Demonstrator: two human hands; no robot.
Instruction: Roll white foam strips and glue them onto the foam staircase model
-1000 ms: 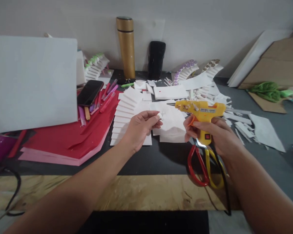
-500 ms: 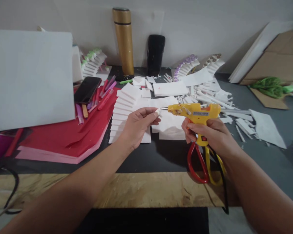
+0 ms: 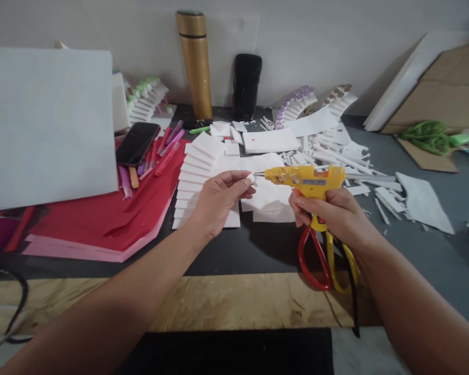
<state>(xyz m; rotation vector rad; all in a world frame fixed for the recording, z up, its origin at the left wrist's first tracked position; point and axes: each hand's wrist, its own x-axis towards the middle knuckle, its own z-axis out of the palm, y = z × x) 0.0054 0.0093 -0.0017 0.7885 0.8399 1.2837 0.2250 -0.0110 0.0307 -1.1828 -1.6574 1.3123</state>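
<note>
My right hand (image 3: 330, 211) is wrapped round the handle of a yellow glue gun (image 3: 297, 177), with fingers at its orange trigger and a clear glue stick out of its back end. The metal nozzle points left and meets a small white piece (image 3: 251, 178), which looks like rolled paper. My left hand (image 3: 224, 200) pinches that piece between thumb and fingertips. Below both hands lie a stepped white paper assembly (image 3: 193, 179) and white paper sheets (image 3: 271, 200). Under the glue gun are scissors with one red and one yellow handle (image 3: 315, 265).
Red and pink sheets (image 3: 101, 224) lie left, with markers and a phone (image 3: 138, 144) on top. A gold flask (image 3: 195, 67) and a black object (image 3: 247, 86) stand by the wall. White paper scraps (image 3: 336, 151) spread right. A white board (image 3: 47, 125) rises at left.
The glue gun and my right hand have shifted slightly left. The nozzle still meets the white piece in my left hand, and the whole view has moved a little.
</note>
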